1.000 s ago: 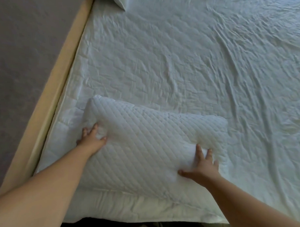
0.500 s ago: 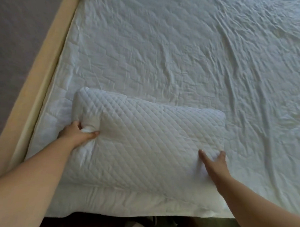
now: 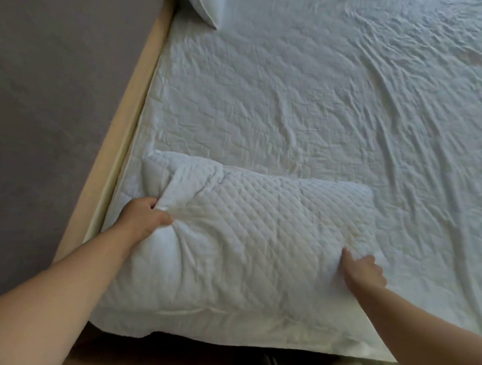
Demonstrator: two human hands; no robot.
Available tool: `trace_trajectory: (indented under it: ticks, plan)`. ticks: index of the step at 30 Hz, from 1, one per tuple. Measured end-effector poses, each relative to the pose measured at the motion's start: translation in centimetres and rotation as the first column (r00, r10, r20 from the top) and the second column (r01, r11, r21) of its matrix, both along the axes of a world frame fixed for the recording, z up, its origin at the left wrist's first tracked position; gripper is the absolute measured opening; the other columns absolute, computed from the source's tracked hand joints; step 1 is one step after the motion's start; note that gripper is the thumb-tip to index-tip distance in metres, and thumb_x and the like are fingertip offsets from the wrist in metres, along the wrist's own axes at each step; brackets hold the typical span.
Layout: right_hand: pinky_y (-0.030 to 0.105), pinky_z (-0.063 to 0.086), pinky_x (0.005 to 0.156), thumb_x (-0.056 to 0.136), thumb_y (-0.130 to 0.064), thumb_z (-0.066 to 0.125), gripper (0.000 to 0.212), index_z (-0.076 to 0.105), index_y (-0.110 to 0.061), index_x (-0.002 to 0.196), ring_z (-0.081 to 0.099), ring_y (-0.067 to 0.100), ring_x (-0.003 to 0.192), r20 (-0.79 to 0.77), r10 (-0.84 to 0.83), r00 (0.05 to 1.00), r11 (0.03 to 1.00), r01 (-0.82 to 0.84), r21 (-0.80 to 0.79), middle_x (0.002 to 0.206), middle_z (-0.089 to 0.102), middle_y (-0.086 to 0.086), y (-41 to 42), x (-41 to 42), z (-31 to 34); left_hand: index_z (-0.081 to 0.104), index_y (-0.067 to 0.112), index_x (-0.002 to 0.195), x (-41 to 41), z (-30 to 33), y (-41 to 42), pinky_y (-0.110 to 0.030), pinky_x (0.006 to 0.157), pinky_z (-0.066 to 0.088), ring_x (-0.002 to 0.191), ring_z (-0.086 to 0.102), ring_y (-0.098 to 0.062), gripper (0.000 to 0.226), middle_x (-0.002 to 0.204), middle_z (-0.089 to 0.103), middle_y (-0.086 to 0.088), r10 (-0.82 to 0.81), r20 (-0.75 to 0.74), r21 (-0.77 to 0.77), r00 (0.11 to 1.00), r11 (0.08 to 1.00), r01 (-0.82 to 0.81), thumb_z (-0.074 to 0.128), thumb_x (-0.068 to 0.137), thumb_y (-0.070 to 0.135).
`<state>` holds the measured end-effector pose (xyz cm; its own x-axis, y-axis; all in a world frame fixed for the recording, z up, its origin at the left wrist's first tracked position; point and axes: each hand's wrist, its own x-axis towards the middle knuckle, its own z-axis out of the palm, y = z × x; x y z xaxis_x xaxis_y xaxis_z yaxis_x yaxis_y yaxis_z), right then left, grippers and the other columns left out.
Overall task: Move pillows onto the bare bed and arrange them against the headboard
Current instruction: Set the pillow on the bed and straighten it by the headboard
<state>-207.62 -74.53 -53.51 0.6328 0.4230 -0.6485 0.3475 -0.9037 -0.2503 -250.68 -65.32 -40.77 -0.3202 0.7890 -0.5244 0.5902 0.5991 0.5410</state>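
Note:
A white quilted pillow lies at the near left corner of the bed, which is covered by a wrinkled white sheet. My left hand is shut on a bunched fold at the pillow's left end, close to the tan headboard. My right hand rests at the pillow's near right corner, fingers curled into the fabric. A second white pillow shows only its corner at the top edge, next to the headboard.
A grey-purple wall runs along the left behind the headboard. The mattress's near edge runs along the bottom, with dark floor below it.
My left hand has closed tighter and bunched the pillow's left end upward. My right hand slid down to the near right corner and curled. The view shifted, and the far pillow's corner shows again.

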Motion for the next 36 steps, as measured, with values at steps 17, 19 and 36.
trace_trajectory:
  ticks: [17,19,36]
  plan:
    - [0.044,-0.005,0.123,0.105,-0.052,0.009,0.07,-0.002,-0.012,0.161,-0.007,0.031,0.154,-0.27,0.32,0.908,0.942,-0.274,0.195,0.168,-0.005,0.016,4.0,-23.9,13.9,0.073,0.012,0.073,1.2,22.2,-1.1,-0.052,0.077,0.061,0.082,0.072,-0.033,0.026,0.083,0.075,-0.011,0.039,-0.153,0.252,0.987,0.968,0.0,0.075,0.047,0.011]
    - [0.043,-0.005,0.124,0.105,-0.053,0.009,0.07,-0.002,-0.014,0.161,-0.006,0.029,0.155,-0.317,0.364,0.876,0.926,-0.303,0.226,0.168,-0.004,0.016,4.0,-26.8,15.8,0.07,0.005,0.072,0.0,23.9,-1.6,-0.05,0.076,0.061,0.082,0.071,-0.034,0.022,0.082,0.073,-0.013,0.064,-0.183,0.273,0.981,0.962,-0.012,0.075,0.05,0.007]
    - [0.054,0.015,0.121,0.088,-0.079,0.035,0.09,0.004,-0.035,0.16,0.009,0.035,0.153,-0.697,0.577,0.425,0.815,-0.249,0.523,0.168,0.004,0.008,1.9,-44.2,25.6,0.03,0.022,0.057,-13.0,29.1,-3.6,-0.033,0.058,0.027,0.064,0.03,-0.017,0.045,0.065,0.03,-0.001,0.194,-0.292,0.359,0.937,0.93,-0.081,0.073,0.05,0.008]
